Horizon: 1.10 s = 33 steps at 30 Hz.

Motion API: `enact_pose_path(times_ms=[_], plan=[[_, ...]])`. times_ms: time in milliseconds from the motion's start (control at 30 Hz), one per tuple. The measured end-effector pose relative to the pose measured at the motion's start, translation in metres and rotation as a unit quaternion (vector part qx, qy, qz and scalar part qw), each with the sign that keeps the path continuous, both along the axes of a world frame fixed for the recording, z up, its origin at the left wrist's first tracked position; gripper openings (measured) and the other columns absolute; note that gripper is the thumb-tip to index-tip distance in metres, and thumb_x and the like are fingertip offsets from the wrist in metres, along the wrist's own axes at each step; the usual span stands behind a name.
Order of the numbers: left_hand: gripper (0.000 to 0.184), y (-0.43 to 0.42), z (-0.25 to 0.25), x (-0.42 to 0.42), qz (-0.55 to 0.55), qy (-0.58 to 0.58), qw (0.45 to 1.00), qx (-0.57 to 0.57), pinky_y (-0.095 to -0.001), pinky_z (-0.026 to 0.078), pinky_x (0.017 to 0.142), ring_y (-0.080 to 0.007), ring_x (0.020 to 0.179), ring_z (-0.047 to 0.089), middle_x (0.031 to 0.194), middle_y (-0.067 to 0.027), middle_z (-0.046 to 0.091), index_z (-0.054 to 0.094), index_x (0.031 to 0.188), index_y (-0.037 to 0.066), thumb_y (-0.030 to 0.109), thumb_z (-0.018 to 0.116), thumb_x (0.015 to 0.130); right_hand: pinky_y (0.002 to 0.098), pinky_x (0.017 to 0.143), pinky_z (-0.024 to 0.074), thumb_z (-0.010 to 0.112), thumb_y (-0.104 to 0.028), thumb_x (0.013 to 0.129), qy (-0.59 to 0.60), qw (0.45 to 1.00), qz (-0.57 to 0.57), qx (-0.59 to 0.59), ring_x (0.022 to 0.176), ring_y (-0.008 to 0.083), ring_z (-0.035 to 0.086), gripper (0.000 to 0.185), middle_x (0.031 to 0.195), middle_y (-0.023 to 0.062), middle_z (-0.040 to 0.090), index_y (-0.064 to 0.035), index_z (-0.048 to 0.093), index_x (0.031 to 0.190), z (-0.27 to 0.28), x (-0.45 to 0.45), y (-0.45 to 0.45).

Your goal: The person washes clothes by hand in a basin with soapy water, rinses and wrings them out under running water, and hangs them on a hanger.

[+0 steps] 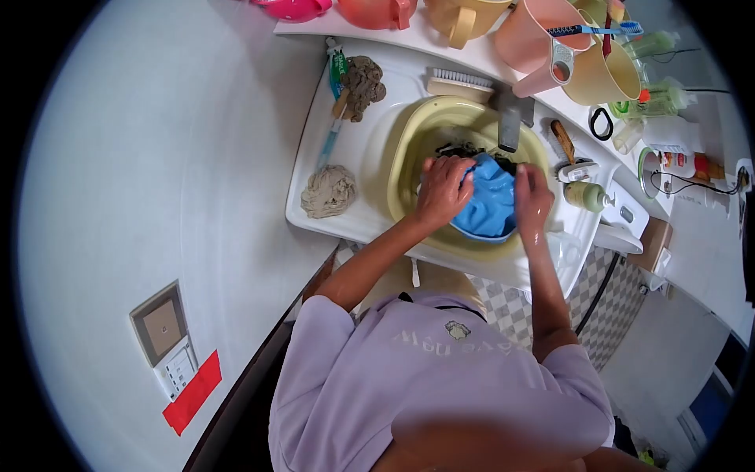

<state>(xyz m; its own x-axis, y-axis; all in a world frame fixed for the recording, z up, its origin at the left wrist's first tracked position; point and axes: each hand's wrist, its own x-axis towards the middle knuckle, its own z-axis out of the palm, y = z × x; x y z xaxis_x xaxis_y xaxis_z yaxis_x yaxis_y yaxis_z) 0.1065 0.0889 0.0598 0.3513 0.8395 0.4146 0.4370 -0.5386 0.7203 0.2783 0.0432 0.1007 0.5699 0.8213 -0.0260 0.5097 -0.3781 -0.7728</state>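
Note:
A wet blue cloth (486,203) lies bunched in a yellow basin (405,149) set in the white sink. My left hand (444,187) is at the cloth's left edge, its fingers curled onto the fabric. At the cloth's right edge, my right hand (533,193) has its fingers bent around the border of the fabric. Dark cloth (460,149) shows in the basin behind the blue one. The grey faucet (509,130) reaches over the basin's back right side.
Bunched beige cloth (329,191) and brown cloth (365,88) lie on the sink's left ledge. A scrub brush (460,85) is behind the basin. A pump bottle (586,197) stands at the right. Cups, including a pink one (535,35), line the shelf above.

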Motion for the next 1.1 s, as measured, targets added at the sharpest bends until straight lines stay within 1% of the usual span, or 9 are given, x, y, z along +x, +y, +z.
enact_pose_path(times_ms=[133,300,533,633,700,800,933,1000,1100], plan=[[0.031,-0.011,-0.043,-0.021,-0.037,0.136,0.99,0.002,-0.0471,0.033,0.09,-0.0276,0.1,0.053,0.099,-0.0105,0.057,0.054,0.111,0.007,0.016,0.056,0.082,0.0423,0.072,0.0451,0.065,-0.028,0.082,-0.169,0.954,0.24,0.065,0.09,0.0264,0.06,0.027,0.099,0.0107,0.063,-0.0164,0.061,0.105,-0.056,-0.008,-0.027],[0.04,-0.027,-0.118,-0.025,-0.026,0.282,0.958,0.038,-0.0591,0.021,0.102,-0.0257,0.123,0.042,0.12,-0.0133,0.052,0.054,0.118,0.006,0.019,0.057,0.08,0.0553,0.096,0.0251,0.062,-0.041,0.081,-0.308,0.874,0.362,-0.103,0.133,0.0275,0.026,0.051,0.136,0.0122,0.04,-0.0335,0.047,0.13,-0.132,-0.022,-0.029],[0.041,-0.008,-0.073,0.002,-0.03,0.258,0.964,-0.055,-0.0546,0.02,0.106,-0.032,0.121,0.043,0.123,-0.0182,0.049,0.053,0.119,0.002,0.014,0.054,0.079,0.0462,0.089,0.0358,0.059,-0.04,0.084,-0.259,0.948,0.165,-0.082,0.115,0.0279,0.049,0.036,0.113,0.0095,0.059,-0.017,0.062,0.111,-0.083,-0.009,0.008],[0.047,-0.002,-0.079,0.027,-0.041,0.182,0.982,-0.026,-0.047,0.02,0.109,-0.0344,0.127,0.036,0.131,-0.0174,0.044,0.047,0.126,0.0,0.02,0.053,0.083,0.0354,0.067,0.0476,0.048,-0.034,0.091,0.305,0.952,-0.006,-0.023,0.082,0.0271,0.064,0.032,0.092,0.0101,0.066,-0.005,0.061,0.093,-0.108,0.006,0.032],[0.05,-0.004,-0.104,0.046,-0.036,0.227,0.973,-0.035,-0.0489,0.018,0.11,-0.0352,0.131,0.031,0.135,-0.016,0.041,0.045,0.128,0.001,0.024,0.05,0.084,0.0331,0.069,0.0516,0.041,-0.031,0.094,0.638,0.757,-0.137,0.0,0.083,0.0272,0.065,0.034,0.092,0.0136,0.065,-0.0019,0.058,0.097,-0.117,0.016,0.05],[0.054,-0.005,-0.121,0.064,-0.028,0.273,0.96,-0.05,-0.0544,0.017,0.108,-0.0378,0.131,0.03,0.137,-0.0143,0.041,0.043,0.132,0.006,0.033,0.047,0.086,0.0329,0.072,0.0528,0.042,-0.032,0.093,0.791,0.596,-0.135,0.033,0.081,0.0284,0.065,0.037,0.092,0.0153,0.065,0.0012,0.055,0.102,-0.138,0.025,0.061],[0.052,0.016,-0.133,0.071,-0.09,0.293,0.951,-0.044,-0.0577,0.023,0.104,-0.0457,0.128,0.031,0.135,-0.016,0.044,0.049,0.129,0.011,0.033,0.05,0.082,0.0342,0.078,0.0525,0.041,-0.036,0.094,0.797,0.597,0.077,-0.05,0.089,0.0274,0.064,0.044,0.094,0.017,0.064,0.0035,0.059,0.089,-0.102,-0.003,0.034],[0.052,0.015,-0.176,0.081,-0.076,0.329,0.94,0.051,-0.0573,0.024,0.104,-0.0493,0.126,0.031,0.135,-0.0168,0.043,0.05,0.128,0.011,0.034,0.05,0.081,0.033,0.079,0.0515,0.042,-0.038,0.094,0.697,0.693,0.168,-0.076,0.089,0.0249,0.064,0.046,0.09,0.0148,0.065,0.0026,0.061,0.083,-0.031,-0.046,0.017],[0.053,0.037,-0.147,0.097,-0.151,0.436,0.883,-0.088,-0.0584,0.024,0.104,-0.0532,0.124,0.031,0.133,-0.0195,0.043,0.049,0.128,0.008,0.034,0.048,0.082,0.0324,0.077,0.0493,0.047,-0.033,0.092,0.45,0.791,0.389,0.145,0.082,0.0228,0.063,0.035,0.084,0.0104,0.065,-0.0036,0.064,0.086,0.011,-0.106,-0.007]])
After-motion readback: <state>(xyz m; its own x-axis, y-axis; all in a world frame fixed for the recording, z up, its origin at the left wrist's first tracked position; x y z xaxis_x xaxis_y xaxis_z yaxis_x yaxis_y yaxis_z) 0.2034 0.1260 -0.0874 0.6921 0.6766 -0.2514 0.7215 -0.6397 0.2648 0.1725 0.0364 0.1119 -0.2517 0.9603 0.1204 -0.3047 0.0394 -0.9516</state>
